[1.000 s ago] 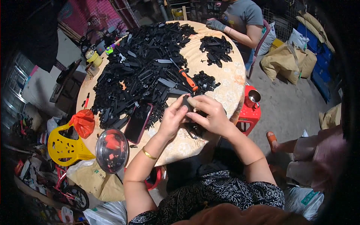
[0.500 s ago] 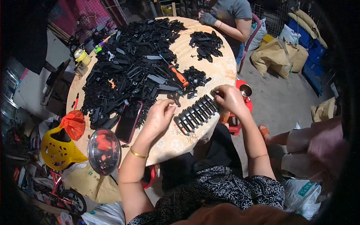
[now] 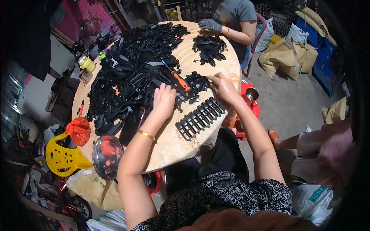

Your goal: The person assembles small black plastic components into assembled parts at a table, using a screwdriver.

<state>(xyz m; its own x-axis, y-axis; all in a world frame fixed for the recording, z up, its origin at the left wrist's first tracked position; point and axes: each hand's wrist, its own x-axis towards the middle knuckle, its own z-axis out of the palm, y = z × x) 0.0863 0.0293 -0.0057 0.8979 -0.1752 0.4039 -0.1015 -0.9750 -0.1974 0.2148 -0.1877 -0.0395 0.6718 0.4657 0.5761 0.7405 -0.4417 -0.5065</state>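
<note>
My left hand (image 3: 164, 101) reaches onto the near edge of a large heap of black plastic parts (image 3: 131, 73), fingers stretched and slightly apart, with no held part visible. At the right side of a smaller pile of little black pieces (image 3: 198, 82), my right hand (image 3: 224, 89) has its thumb and fingertips pressed together; whatever is between them is too small to make out. Below both hands, a row of joined black clip-like parts (image 3: 200, 118) lies slantwise on the tablecloth, touched by neither hand. An orange-and-black screwdriver (image 3: 180, 81) rests on the heap between my hands.
A phone (image 3: 129, 133) lies partly behind my left forearm. A clear bowl (image 3: 108, 157) sits at the table's left edge. Across the round table (image 3: 189, 50), a co-worker's gloved hand (image 3: 210, 25) is near another black pile (image 3: 210, 49). A metal cup (image 3: 251, 94) stands on a red stool (image 3: 250, 109) at right.
Both hands have moved away from the joined row: the left forward onto the heap, the right up and left to the small pile. The co-worker's gloved hand has shifted left and lower.
</note>
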